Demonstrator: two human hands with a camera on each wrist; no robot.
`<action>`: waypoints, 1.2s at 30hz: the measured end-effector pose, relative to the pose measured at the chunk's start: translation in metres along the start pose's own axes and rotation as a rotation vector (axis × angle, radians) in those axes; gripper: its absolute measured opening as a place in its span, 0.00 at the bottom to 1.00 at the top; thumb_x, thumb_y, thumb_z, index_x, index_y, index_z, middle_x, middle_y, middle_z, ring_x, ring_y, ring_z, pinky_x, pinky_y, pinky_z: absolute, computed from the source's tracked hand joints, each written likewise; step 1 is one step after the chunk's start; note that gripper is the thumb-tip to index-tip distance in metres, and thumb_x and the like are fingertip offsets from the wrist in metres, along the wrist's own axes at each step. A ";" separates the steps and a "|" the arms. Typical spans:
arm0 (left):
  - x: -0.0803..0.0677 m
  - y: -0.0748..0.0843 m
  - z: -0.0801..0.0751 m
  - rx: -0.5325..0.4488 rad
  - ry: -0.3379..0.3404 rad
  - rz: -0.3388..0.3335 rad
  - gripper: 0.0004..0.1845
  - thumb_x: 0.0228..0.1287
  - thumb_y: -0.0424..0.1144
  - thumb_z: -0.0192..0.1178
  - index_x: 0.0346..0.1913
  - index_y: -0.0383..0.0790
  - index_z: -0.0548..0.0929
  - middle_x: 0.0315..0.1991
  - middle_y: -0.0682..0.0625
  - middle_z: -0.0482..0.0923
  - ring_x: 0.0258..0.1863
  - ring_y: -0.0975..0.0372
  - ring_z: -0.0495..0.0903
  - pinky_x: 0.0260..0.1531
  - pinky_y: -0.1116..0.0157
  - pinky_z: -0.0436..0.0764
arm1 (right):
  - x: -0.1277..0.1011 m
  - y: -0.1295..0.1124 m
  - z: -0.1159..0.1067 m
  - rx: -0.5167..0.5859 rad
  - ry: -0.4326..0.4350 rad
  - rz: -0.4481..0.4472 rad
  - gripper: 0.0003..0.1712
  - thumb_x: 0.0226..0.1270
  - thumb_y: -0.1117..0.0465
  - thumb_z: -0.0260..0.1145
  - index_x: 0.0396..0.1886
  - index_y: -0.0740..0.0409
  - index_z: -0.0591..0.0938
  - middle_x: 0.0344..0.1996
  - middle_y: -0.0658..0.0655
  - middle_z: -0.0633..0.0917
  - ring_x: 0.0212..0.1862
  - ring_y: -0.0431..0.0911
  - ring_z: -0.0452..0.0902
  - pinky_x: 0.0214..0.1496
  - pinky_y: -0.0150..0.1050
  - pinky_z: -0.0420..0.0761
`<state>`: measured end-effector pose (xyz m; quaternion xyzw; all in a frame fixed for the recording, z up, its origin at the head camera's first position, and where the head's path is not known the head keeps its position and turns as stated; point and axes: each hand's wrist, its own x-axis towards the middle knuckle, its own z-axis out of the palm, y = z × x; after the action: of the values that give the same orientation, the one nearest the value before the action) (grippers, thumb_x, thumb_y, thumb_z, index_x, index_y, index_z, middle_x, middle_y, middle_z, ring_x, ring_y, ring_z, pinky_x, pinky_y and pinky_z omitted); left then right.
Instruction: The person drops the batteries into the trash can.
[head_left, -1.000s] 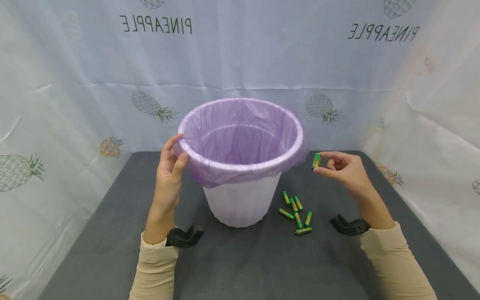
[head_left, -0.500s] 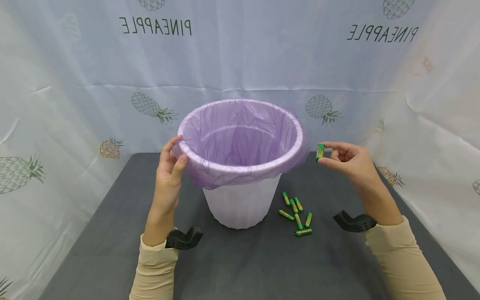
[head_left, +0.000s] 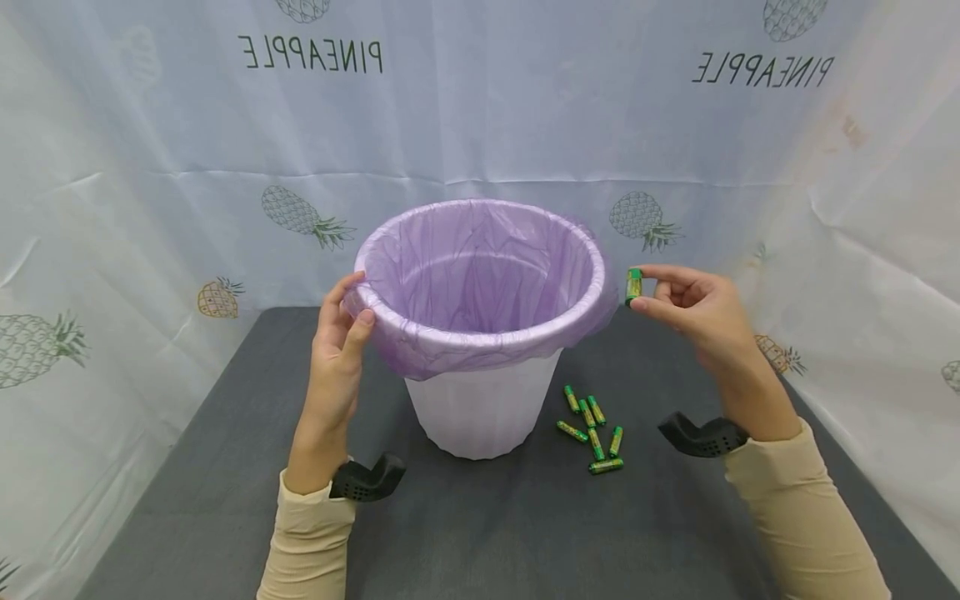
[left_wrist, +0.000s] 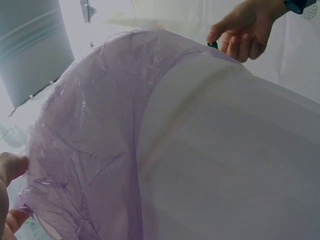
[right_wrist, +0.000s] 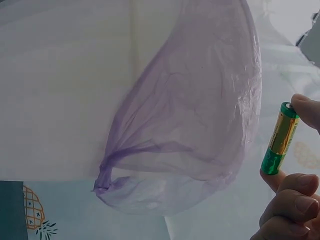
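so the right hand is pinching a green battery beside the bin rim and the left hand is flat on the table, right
Not quite. The left hand is not flat on the table; it grips the rim of the bin over the purple bag, as the head view shows. The right hand does pinch a green battery beside the rim.

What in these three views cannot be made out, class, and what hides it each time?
- Bin floor: head view, the purple liner and near rim cover it.
- Print on the loose batteries: head view, too small.
- Left hand: left wrist view, cut off by the edge.
- Held battery: left wrist view, right hand covers most of it.
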<state>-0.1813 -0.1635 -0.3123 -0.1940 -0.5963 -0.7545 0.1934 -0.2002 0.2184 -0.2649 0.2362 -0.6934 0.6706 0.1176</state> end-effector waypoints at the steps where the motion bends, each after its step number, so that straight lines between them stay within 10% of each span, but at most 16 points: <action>1: 0.000 0.000 0.000 0.001 0.002 -0.002 0.21 0.71 0.32 0.48 0.64 0.51 0.67 0.42 0.58 0.71 0.46 0.69 0.71 0.54 0.71 0.67 | 0.001 -0.001 0.001 0.000 0.001 -0.003 0.22 0.56 0.81 0.63 0.44 0.54 0.86 0.16 0.44 0.72 0.17 0.41 0.56 0.24 0.39 0.51; 36: 0.000 -0.001 0.000 0.003 0.006 -0.008 0.22 0.70 0.32 0.48 0.64 0.50 0.67 0.41 0.58 0.71 0.46 0.69 0.71 0.54 0.71 0.66 | 0.021 -0.002 0.039 -0.021 0.019 0.047 0.20 0.56 0.74 0.68 0.40 0.45 0.87 0.14 0.43 0.72 0.17 0.37 0.59 0.20 0.33 0.59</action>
<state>-0.1817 -0.1629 -0.3126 -0.1891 -0.5976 -0.7550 0.1927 -0.2118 0.1762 -0.2560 0.2120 -0.7045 0.6682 0.1107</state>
